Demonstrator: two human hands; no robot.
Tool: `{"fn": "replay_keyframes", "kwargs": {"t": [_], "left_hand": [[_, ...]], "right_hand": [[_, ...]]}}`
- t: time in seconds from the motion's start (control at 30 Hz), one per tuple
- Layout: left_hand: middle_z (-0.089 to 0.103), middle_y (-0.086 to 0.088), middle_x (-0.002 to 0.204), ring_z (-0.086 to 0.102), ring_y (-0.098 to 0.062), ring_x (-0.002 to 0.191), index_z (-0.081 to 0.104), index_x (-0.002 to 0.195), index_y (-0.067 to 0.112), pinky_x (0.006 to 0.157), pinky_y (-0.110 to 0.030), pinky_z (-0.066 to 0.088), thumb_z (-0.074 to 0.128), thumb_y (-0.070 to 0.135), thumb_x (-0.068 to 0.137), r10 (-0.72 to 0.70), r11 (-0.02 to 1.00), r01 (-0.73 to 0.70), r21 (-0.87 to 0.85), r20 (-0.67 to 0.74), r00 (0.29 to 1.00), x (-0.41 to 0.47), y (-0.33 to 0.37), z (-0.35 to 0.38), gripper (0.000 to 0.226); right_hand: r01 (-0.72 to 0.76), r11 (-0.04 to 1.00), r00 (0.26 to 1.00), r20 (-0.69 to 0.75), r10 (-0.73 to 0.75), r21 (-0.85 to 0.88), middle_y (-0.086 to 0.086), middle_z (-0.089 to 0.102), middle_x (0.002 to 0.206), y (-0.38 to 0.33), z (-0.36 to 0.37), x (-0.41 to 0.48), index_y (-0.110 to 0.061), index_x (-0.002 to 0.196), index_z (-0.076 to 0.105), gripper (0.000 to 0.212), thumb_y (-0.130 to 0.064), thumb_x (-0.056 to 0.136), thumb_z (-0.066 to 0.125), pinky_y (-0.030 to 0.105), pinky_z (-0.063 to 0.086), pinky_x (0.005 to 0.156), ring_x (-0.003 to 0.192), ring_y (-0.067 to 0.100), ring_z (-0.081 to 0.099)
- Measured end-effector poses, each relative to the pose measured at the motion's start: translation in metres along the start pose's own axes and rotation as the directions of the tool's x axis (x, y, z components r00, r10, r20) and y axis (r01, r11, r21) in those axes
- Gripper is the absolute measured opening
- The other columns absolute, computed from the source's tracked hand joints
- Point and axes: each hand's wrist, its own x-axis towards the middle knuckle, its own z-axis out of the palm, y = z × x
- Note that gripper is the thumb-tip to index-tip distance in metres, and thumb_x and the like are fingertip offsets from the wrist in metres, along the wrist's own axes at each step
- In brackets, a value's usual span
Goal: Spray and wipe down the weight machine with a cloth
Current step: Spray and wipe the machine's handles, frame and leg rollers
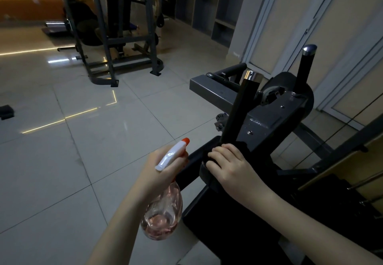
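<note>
- At the near end of the weight machine (275,117), head view: right hand (230,167) is closed over a dark cloth (241,147), pressing it against the base of the machine's black handle bar (238,111), where the bar meets the grey frame.
- Left hand (159,167) is wrapped round the neck of a spray bottle (163,208), just beside the right hand, towards the tiled floor (83,161). Nozzle points up and away; can't tell if a finger is on the trigger.
- Bottle is clear, w/ a little pinkish liquid at the bottom, mostly empty.
- Progress (my read): wiping is in hand on this bar's lower end. Can't tell from surfaces which parts are already sprayed or wiped; no visible wet sheen on the frame.
- Prob. left to do: upper bar, second upright handle (303,68), grey frame, seat pad; the dark cloth is hard to see vs. black parts.
- Cloth sits under the right fingertips, touching the bar; bottle is apart from the machine.
</note>
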Motion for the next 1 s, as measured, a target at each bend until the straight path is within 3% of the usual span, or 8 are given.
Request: {"fn": "replay_keyframes", "kwargs": {"t": [0.17,0.23,0.3,0.37,0.43,0.57,0.73,1.0], "left_hand": [[0.069,-0.01,0.088,0.064,-0.039,0.088,0.065,0.093,0.009,0.083,-0.061,0.05,0.06,0.05,0.067,-0.024,0.997,0.025,0.073,-0.024,0.999,0.001,-0.005,-0.004,0.048],[0.069,-0.01,0.089,0.064,-0.039,0.089,0.065,0.093,0.011,0.084,-0.061,0.05,0.06,0.05,0.068,-0.032,0.996,0.035,0.082,-0.027,0.999,0.003,-0.004,-0.003,0.047],[0.068,-0.014,0.09,0.063,-0.042,0.089,0.064,0.093,0.008,0.083,-0.061,0.049,0.06,0.05,0.068,-0.037,0.995,0.04,0.086,-0.029,0.999,0.004,-0.003,0.0,0.049],[0.067,-0.017,0.09,0.062,-0.044,0.09,0.064,0.091,0.011,0.083,-0.061,0.049,0.06,0.05,0.067,-0.045,0.995,0.048,0.084,-0.03,0.999,0.006,-0.003,0.004,0.046],[0.063,-0.025,0.093,0.06,-0.047,0.089,0.061,0.09,0.013,0.083,-0.063,0.047,0.059,0.048,0.069,-0.062,0.995,0.063,0.083,-0.017,0.998,0.006,-0.001,0.008,0.041],[0.061,-0.028,0.092,0.06,-0.048,0.087,0.062,0.089,0.011,0.082,-0.063,0.047,0.059,0.045,0.071,-0.074,0.995,0.074,0.069,-0.006,0.997,0.008,0.0,0.016,0.039],[0.061,-0.028,0.092,0.061,-0.045,0.083,0.06,0.093,0.003,0.082,-0.064,0.047,0.059,0.045,0.068,-0.07,0.995,0.07,0.07,0.007,0.997,0.005,-0.001,0.025,0.049],[0.058,-0.03,0.082,0.055,-0.024,0.073,0.056,0.084,0.003,0.078,-0.062,0.048,0.057,0.048,0.065,-0.094,0.989,0.088,0.118,0.045,0.995,-0.005,-0.001,0.038,0.048]], "right_hand": [[-0.217,0.93,0.973,-0.005,0.229,0.298,0.006,0.064,0.096,0.006,-0.011,-0.027,-0.012,0.095,0.058,0.012,-0.018,0.087,0.051,0.035,0.043,0.084,0.093,0.024,0.053],[-0.465,0.747,0.851,0.008,0.525,0.474,0.001,0.06,0.089,0.013,-0.023,-0.027,-0.009,0.094,0.061,0.021,-0.024,0.088,0.049,0.021,0.041,0.081,0.086,0.019,0.053],[-0.66,0.473,0.632,0.09,0.77,0.583,-0.003,0.06,0.093,0.017,-0.025,-0.018,-0.008,0.102,0.063,0.033,-0.032,0.088,0.046,0.013,0.04,0.083,0.09,0.014,0.056],[-0.714,0.333,0.566,0.228,0.792,0.616,-0.01,0.06,0.101,0.018,-0.015,-0.009,-0.01,0.113,0.061,0.042,-0.037,0.089,0.041,0.029,0.041,0.097,0.104,0.017,0.056],[-0.711,0.403,0.631,0.269,0.727,0.577,-0.019,0.056,0.106,0.015,-0.004,-0.013,-0.012,0.117,0.059,0.044,-0.038,0.091,0.035,0.044,0.026,0.112,0.113,0.013,0.05],[-0.671,0.633,0.722,0.147,0.676,0.386,-0.001,0.063,0.111,0.026,0.012,-0.032,-0.016,0.109,0.058,0.032,-0.031,0.09,0.037,0.05,0.013,0.112,0.121,0.02,0.05],[-0.795,0.454,0.574,0.255,0.778,0.403,0.006,0.063,0.117,0.04,0.024,0.002,-0.01,0.103,0.064,0.045,-0.033,0.084,0.031,0.046,0.009,0.114,0.124,0.025,0.048],[-0.571,0.546,0.731,0.077,0.678,0.614,0.002,0.059,0.119,0.02,0.018,-0.037,-0.013,0.113,0.061,0.03,-0.024,0.091,0.044,0.042,0.04,0.102,0.117,0.018,0.049]]}}
